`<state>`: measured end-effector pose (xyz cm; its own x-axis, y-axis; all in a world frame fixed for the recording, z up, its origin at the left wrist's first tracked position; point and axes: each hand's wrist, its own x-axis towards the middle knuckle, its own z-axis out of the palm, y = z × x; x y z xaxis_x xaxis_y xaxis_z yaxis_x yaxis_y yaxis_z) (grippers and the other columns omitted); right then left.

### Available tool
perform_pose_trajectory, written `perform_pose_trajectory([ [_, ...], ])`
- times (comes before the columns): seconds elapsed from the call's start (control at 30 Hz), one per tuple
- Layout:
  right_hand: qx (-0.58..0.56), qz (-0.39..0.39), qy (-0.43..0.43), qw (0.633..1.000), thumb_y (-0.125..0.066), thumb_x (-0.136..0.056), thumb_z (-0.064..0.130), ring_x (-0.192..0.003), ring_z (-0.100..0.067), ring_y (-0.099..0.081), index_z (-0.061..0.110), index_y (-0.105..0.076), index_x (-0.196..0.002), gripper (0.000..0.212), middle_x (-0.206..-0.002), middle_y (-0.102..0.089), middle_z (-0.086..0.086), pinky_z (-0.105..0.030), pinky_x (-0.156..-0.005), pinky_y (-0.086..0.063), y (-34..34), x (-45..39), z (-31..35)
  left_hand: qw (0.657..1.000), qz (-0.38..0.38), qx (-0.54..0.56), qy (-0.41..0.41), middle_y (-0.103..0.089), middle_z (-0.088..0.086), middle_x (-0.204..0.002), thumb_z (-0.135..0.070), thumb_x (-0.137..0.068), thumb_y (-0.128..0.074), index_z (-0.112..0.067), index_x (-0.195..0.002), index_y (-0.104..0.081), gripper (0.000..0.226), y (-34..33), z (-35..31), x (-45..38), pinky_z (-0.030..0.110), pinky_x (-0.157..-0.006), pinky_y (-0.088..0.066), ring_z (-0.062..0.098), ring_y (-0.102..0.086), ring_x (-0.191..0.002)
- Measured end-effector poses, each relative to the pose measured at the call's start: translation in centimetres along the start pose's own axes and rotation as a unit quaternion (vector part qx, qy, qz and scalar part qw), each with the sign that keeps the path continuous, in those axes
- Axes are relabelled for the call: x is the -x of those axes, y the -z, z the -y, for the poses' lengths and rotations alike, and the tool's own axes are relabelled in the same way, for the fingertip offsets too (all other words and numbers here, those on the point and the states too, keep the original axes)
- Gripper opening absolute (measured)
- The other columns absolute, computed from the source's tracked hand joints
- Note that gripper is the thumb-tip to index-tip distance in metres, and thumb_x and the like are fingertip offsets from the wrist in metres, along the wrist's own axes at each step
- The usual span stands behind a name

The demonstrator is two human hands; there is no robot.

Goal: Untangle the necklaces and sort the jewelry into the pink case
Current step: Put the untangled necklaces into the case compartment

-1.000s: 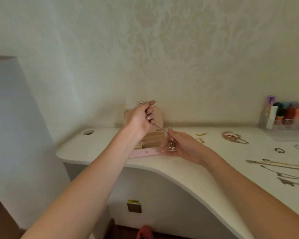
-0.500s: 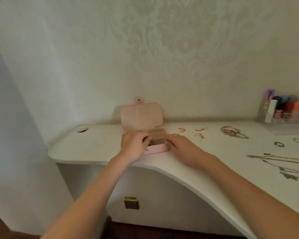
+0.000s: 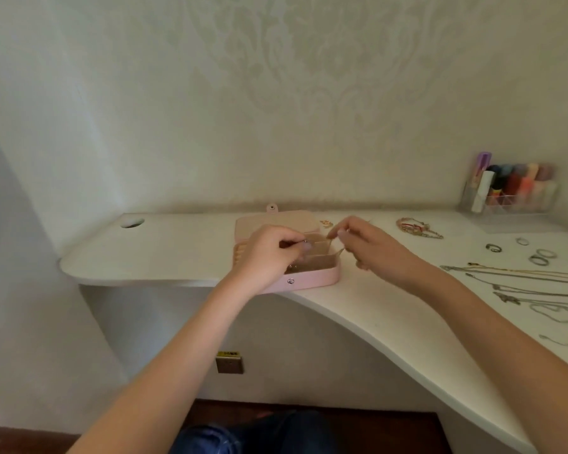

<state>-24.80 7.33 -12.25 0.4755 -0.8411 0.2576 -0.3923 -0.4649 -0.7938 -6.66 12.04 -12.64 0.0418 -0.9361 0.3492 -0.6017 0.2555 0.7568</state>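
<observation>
- My left hand [image 3: 269, 253] hovers over the pink case [image 3: 312, 278], its grip curled on something small and silvery; what it is, I cannot tell.
- The case sits open at the surface [image 3: 184, 250] edge.
- My right hand [image 3: 371, 247] pinches what looks like a thin chain above the compartments; I should lower it slowly into one slot.
- More necklaces [image 3: 522, 283] lie well apart, right.
</observation>
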Motion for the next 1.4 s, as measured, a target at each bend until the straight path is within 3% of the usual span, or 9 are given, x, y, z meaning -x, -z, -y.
perform_pose_trajectory([
  [0.1,-0.143,-0.028,-0.047,0.988,-0.033,-0.092,0.006,-0.056,-0.009,-0.035,0.013,-0.059,-0.103,0.029,-0.067,-0.039,0.002,-0.025,-0.057,-0.034,0.3,-0.7,0.5,0.990,-0.056,0.130,0.031,-0.073,0.000,-0.082,-0.008,-0.087,-0.063,-0.020,-0.091,-0.072,0.016,0.0,0.7,0.4,0.030,-0.084,-0.052,0.011,-0.068,-0.078],
  [0.17,-0.106,-0.031,-0.036,0.993,-0.035,-0.091,0.005,-0.061,-0.013,-0.037,0.016,-0.056,-0.106,0.028,-0.071,-0.040,0.000,-0.027,-0.060,-0.036,0.1,-0.7,0.4,0.987,-0.072,0.144,0.028,-0.074,-0.001,-0.087,-0.007,-0.086,-0.064,-0.022,-0.093,-0.072,0.018,0.0,1.2,0.6,0.031,-0.090,-0.052,0.013,-0.070,-0.082],
  [0.4,0.035,-0.052,0.035,0.997,-0.061,-0.088,0.010,-0.074,-0.006,-0.053,0.019,-0.051,-0.109,0.026,-0.087,-0.061,0.003,-0.016,-0.067,-0.040,0.4,-0.9,-0.3,0.997,-0.049,-0.056,-0.026,-0.070,-0.010,-0.095,-0.010,-0.086,-0.064,-0.017,-0.102,-0.073,0.020,0.5,2.1,1.4,0.000,-0.075,-0.040,-0.007,-0.060,-0.083],
  [0.57,-0.024,-0.023,0.099,0.995,-0.065,-0.083,0.001,-0.079,-0.003,-0.058,0.020,-0.050,-0.095,0.026,-0.092,-0.070,0.003,-0.018,-0.072,-0.045,-0.6,-1.1,1.8,0.996,-0.019,-0.091,-0.015,-0.065,-0.010,-0.118,-0.010,-0.081,-0.058,-0.025,-0.122,-0.063,0.043,0.7,1.3,1.9,0.021,-0.099,-0.040,0.007,-0.058,-0.109],
  [0.63,-0.043,0.009,0.127,0.991,-0.066,-0.083,0.001,-0.082,-0.009,-0.061,0.023,-0.048,-0.091,0.029,-0.095,-0.070,-0.003,-0.024,-0.076,-0.047,-1.3,-1.4,2.8,1.000,-0.003,-0.005,0.004,-0.064,-0.018,-0.114,-0.017,-0.082,-0.063,-0.030,-0.127,-0.055,0.048,0.4,0.3,1.6,0.013,-0.091,-0.044,-0.001,-0.057,-0.109],
  [0.73,-0.073,0.008,0.135,0.988,-0.067,-0.082,-0.001,-0.078,-0.012,-0.062,0.020,-0.047,-0.087,0.029,-0.091,-0.071,-0.013,-0.028,-0.076,-0.049,-1.3,-1.9,3.4,0.999,0.001,0.041,0.024,-0.067,-0.017,-0.089,-0.020,-0.083,-0.070,-0.028,-0.123,-0.052,0.045,-0.3,-0.3,1.2,-0.002,-0.069,-0.039,-0.002,-0.061,-0.083],
  [0.87,-0.061,-0.019,0.100,0.993,-0.075,-0.075,0.002,-0.073,-0.012,-0.061,0.017,-0.055,-0.082,0.026,-0.082,-0.072,-0.003,-0.022,-0.072,-0.050,0.4,-1.9,2.7,0.992,-0.021,0.120,0.018,-0.074,0.000,-0.076,-0.008,-0.085,-0.066,-0.009,-0.103,-0.058,0.020,0.6,0.9,0.8,0.030,-0.086,-0.051,0.014,-0.070,-0.077],
  [0.97,-0.021,-0.020,0.062,0.998,-0.076,-0.074,0.000,-0.071,-0.010,-0.058,0.014,-0.062,-0.080,0.020,-0.080,-0.069,-0.005,-0.014,-0.067,-0.046,1.1,-1.7,1.6,0.993,-0.026,0.117,0.006,-0.071,-0.004,-0.066,-0.001,-0.083,-0.066,-0.008,-0.087,-0.062,0.009,1.4,1.5,0.8,0.024,-0.073,-0.053,0.011,-0.069,-0.066],
  [1.4,0.103,0.023,0.069,0.992,-0.078,-0.073,0.011,-0.063,-0.005,-0.048,0.010,-0.074,-0.080,0.009,-0.074,-0.065,0.002,-0.018,-0.063,-0.040,-0.6,-1.3,-0.8,0.997,-0.050,-0.043,-0.038,-0.066,-0.015,-0.073,-0.006,-0.079,-0.069,-0.019,-0.075,-0.070,0.013,0.9,3.0,2.1,0.003,-0.065,-0.039,-0.006,-0.058,-0.067],
])
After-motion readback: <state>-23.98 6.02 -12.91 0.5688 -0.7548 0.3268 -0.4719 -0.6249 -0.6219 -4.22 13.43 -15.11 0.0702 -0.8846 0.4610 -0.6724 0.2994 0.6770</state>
